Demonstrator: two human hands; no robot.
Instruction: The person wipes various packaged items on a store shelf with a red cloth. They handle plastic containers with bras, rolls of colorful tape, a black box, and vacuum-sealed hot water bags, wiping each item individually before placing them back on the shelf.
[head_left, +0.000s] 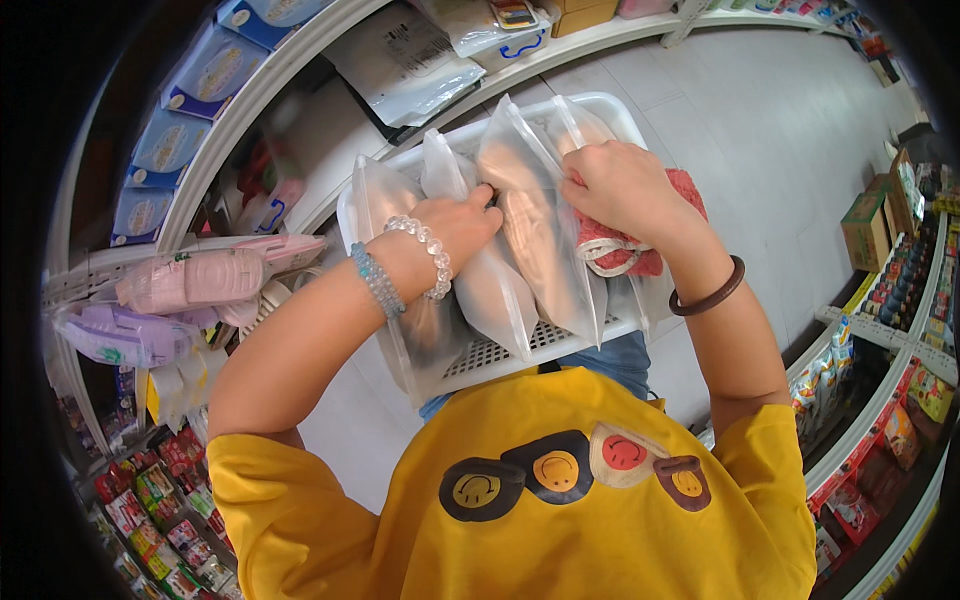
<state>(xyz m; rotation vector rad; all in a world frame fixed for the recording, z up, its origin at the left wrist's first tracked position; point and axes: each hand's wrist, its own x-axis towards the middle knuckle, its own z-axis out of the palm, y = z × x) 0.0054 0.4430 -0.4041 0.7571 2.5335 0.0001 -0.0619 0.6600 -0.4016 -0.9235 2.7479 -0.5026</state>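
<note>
A white plastic basket with a perforated bottom is in front of my body. Several frosted zip bags stand on edge in it, side by side; one middle bag shows tan, ridged contents through its plastic. My left hand reaches in from the left, its fingers bent between that bag and the frosted bag left of it. Whether it pinches the plastic is hidden. My right hand is closed over a folded red cloth with pale edging, its fingertips against the bags at the basket's right side.
Packaged pink slippers and a purple packaged item jut from the left shelf. A grey plastic parcel lies on the shelf beyond the basket. Stocked shelves and a cardboard box line the right. Grey tiled floor lies between.
</note>
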